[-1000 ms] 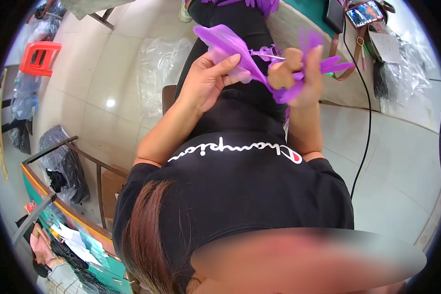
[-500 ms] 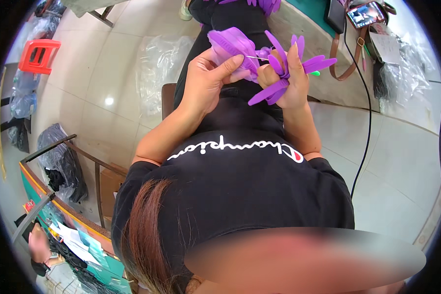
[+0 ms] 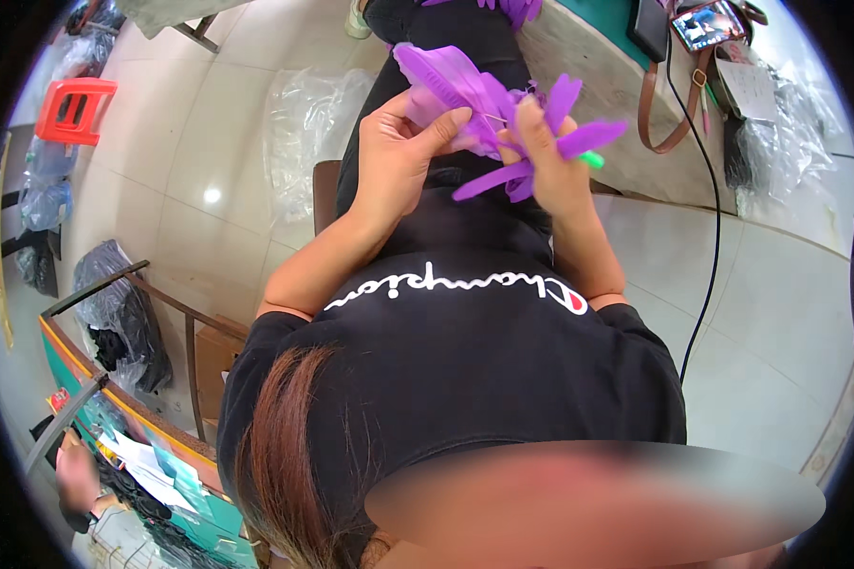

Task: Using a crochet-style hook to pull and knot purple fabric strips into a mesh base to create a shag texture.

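Watching through the head view from my end, I've got both hands busy with purple stuff right now. My left hand (image 3: 394, 152) is pinched tight on a sheer purple fabric (image 3: 446, 76), thumb pressed on top, and the cloth fans out beyond the fingertips, away from the body. My right hand (image 3: 560, 175) is just beside it, fingers curled closed around a bunch of purple strips (image 3: 593, 139) that stick out of the fist on several sides. That hand's a bit blurry, so I can't tell exactly how each finger sits.

A thin metal rod (image 3: 491, 116) bridges the gap between the two grips, right up against the sheer cloth; can't make out whether it goes through or just lies on it. A bright green end (image 3: 592, 160) pokes out on the far side of the right fist, maybe the same tool, but the hand hides the middle.

Black trousers (image 3: 455, 28) are under and past both grips. Left of the left grip there's a clear plastic sheet (image 3: 313, 133) on the floor, with a red stool (image 3: 78, 112) well apart, further left. Right of the right grip, a brown strap (image 3: 647, 128) hangs down, then a black cable (image 3: 716, 218), and a lit phone (image 3: 709, 26) lies up beyond them.
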Demonstrator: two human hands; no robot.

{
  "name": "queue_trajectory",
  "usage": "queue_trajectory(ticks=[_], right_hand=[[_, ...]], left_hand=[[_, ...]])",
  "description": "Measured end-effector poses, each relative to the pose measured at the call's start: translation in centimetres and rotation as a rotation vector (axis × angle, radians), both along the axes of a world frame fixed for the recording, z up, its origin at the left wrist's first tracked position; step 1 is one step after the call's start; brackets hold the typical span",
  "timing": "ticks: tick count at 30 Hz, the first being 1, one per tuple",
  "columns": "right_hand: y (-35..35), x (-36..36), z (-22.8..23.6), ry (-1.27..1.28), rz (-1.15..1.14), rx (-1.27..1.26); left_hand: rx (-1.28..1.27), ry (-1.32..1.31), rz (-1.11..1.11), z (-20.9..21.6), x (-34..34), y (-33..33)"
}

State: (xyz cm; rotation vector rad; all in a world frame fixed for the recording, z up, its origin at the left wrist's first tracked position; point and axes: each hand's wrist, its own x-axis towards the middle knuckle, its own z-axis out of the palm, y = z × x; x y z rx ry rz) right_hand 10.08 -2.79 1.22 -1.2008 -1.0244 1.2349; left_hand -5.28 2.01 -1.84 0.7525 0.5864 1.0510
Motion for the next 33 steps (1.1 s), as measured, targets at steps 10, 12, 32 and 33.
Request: queue_trajectory(ticks=[10,12,32,33], right_hand=[[8.3,7.6,2.4,-0.242,-0.716,0.276],[10.1,8.4,4.4,0.082,-0.972,0.136],[1.4,0.2,0.2,-0.677,0.341,0.888],[1.4,0.0,0.0,-0.729,0.319,0.937]], left_hand=[[-0.181,-0.061,-0.632,0.1,-1.8,1.4],[-0.114,0.026,-0.738,0.8,-2.3,1.7],[0.007,0.024,0.041,1.3,-0.7,0.1],[0.006,0.033,0.032,1.3,-0.8,0.0]])
